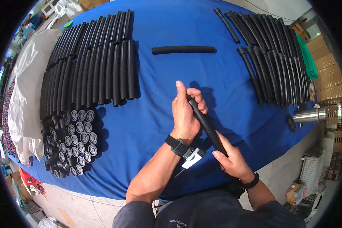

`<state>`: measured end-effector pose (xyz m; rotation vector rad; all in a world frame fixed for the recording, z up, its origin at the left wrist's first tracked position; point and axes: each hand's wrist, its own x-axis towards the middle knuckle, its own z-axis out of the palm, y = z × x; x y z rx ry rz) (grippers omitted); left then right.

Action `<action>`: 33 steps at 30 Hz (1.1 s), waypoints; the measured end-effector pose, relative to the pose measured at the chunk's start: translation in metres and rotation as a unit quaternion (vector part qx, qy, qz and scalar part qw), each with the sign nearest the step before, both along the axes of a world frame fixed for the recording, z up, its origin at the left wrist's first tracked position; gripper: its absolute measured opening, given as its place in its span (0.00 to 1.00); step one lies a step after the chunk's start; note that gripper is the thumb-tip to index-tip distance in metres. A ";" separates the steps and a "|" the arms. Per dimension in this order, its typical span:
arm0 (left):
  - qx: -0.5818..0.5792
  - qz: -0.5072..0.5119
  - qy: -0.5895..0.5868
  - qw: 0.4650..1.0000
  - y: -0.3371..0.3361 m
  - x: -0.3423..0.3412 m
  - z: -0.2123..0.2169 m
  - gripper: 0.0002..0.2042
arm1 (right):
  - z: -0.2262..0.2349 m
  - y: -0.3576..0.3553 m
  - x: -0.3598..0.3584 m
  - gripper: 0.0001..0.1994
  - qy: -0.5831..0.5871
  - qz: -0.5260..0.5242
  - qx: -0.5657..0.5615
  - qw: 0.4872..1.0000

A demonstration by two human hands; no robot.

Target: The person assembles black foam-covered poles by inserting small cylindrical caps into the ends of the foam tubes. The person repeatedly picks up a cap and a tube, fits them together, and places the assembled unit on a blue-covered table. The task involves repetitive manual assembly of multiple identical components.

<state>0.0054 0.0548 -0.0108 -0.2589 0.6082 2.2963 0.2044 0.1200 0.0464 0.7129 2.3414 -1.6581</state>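
Observation:
A black foam-like tube (209,128) is held at a slant in front of me, its upper end pointing away to the left. My right hand (235,161) is closed round its lower end. At the upper end, which looks thicker like a cap, my left hand (185,116) has its fingers curled over the tube and its thumb raised. Farther off, a single black tube (184,49) lies crosswise on the blue cloth (163,79). Round black caps (79,137) with grey ringed faces are grouped on the left, some heaped and some in rows.
Two rows of plain black tubes (98,76) cover the far left. Capped black tubes (268,57) lie in two rows at right. Beside them are a green sheet (307,59) and a metal flask (309,115). Whitish plastic sheeting (26,106) hangs along the left edge.

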 end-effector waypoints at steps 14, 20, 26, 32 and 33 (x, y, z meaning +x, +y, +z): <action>-0.013 -0.003 -0.004 1.000 -0.003 0.001 0.005 0.28 | -0.005 -0.005 0.000 0.31 0.103 0.049 0.139 0.984; -0.038 -0.003 0.004 0.999 0.001 0.000 0.010 0.26 | 0.000 0.001 0.001 0.29 0.096 0.004 0.160 0.982; -0.290 -0.088 0.412 0.859 -0.001 -0.015 0.006 0.15 | -0.004 0.028 0.012 0.26 0.142 -0.034 0.220 0.965; -0.125 -0.160 0.321 0.925 -0.011 -0.016 0.013 0.08 | 0.001 0.030 0.022 0.25 0.068 -0.110 -0.500 0.856; -0.122 -0.169 0.301 0.931 -0.012 -0.017 0.013 0.08 | 0.001 0.029 0.022 0.24 0.048 -0.117 -0.461 0.878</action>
